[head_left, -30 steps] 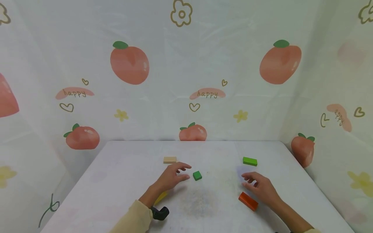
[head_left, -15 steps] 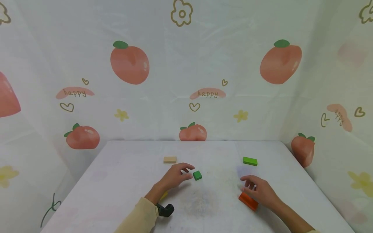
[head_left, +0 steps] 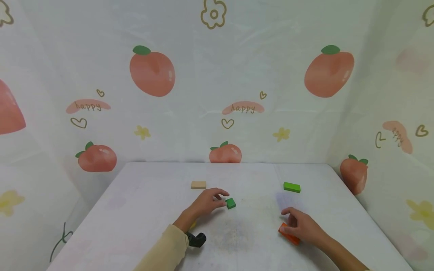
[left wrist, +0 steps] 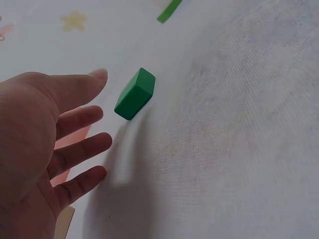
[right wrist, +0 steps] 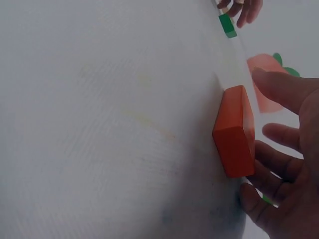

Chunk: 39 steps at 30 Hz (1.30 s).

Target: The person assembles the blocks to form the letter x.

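Note:
My left hand (head_left: 207, 203) hovers beside a small green block (head_left: 231, 203), thumb and fingers spread. In the left wrist view a gap shows between the fingertips and that green block (left wrist: 134, 94). Over an orange-red block (head_left: 288, 237) is my right hand (head_left: 304, 224), covering part of it in the head view. The right wrist view has the orange-red block (right wrist: 234, 134) lying beside the loosely bent fingers, with the thumb apart from it. Whether a fingertip touches its far side I cannot tell. Neither hand holds anything.
At the back of the white table (head_left: 156, 188) lie a beige block (head_left: 198, 184) and a light green block (head_left: 292, 187). A yellow block (head_left: 193, 225) is mostly hidden under my left wrist, which carries a black device (head_left: 197, 239). A printed curtain (head_left: 190, 75) stands behind.
My left hand has moved right, closer to the green block. My right hand has come down over the orange-red block. The blocks have stayed in place on the table.

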Tool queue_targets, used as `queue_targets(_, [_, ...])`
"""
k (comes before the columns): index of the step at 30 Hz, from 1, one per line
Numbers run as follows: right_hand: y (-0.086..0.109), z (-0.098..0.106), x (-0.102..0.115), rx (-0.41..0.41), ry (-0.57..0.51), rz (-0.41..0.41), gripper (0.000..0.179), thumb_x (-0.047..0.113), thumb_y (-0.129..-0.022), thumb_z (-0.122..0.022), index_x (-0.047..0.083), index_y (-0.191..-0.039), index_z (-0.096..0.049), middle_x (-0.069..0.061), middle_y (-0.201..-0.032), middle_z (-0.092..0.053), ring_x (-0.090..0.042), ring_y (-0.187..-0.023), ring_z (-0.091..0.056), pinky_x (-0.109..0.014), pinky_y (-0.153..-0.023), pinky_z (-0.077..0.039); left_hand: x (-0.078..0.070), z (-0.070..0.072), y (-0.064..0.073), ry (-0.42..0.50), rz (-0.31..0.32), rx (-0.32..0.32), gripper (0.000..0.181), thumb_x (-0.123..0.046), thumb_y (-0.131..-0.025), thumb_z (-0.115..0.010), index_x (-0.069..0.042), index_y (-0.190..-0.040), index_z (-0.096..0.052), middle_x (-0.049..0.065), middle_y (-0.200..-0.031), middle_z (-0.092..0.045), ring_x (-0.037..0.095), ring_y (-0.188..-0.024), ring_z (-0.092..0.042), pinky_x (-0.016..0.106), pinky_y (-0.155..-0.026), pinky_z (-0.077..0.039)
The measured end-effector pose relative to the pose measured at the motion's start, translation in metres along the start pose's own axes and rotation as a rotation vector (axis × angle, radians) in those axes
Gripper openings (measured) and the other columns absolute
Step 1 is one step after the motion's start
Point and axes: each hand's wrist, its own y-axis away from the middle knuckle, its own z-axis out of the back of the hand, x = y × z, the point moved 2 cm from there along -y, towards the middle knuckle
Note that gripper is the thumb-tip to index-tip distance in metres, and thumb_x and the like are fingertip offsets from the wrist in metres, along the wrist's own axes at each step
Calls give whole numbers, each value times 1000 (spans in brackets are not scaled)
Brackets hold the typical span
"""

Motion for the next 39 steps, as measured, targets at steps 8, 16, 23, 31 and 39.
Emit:
queue_targets(8, [1,-2,1,76,17,-21,43,23,-75,-83,8,-105,-56,0,-81,-53,-16,-73,-49,-27,-62,-41,0,-3,-7,-20,-10,17,30,-23,-89,-72,-22,-119,-68,-7,-114,-64,9,-95,-58,32,-84,-47])
queue_targets(16, [1,-5,1,116,25,-55,44,26,-74,-84,9,-102,-54,1,-81,-54,-18,-74,-50,-28,-63,-42,3,-8,-13,-66,-46,40,32,-20,-88,-74,-23,-120,-70,-8,-110,-63,10,-91,-55,29,-79,-46])
queue_targets(23, [-1,-5,2,116,39,-76,42,27,-73,-86,11,-97,-55,1,-78,-53,-17,-73,-49,-28,-61,-42,5,-10,-18,-111,-117,58,28,-17,-91,-70,-22,-118,-71,-8,-107,-63,11,-93,-54,29,-83,-46])
queue_targets(31, [-4,-4,7,120,80,-74,40,19,-72,-86,11,-98,-56,1,-79,-52,-17,-74,-48,-28,-63,-41,7,-14,-19,-126,-99,66,28,-16,-92,-68,-24,-118,-72,-10,-104,-60,10,-94,-53,29,-84,-45])
queue_targets(39, [-6,0,11,150,97,-19,36,14,-73,-84,11,-97,-56,1,-80,-51,-18,-75,-48,-28,-62,-40,7,-15,-20,-121,-40,71,27,-17,-92,-68,-27,-117,-72,-12,-103,-58,10,-95,-51,30,-83,-45])
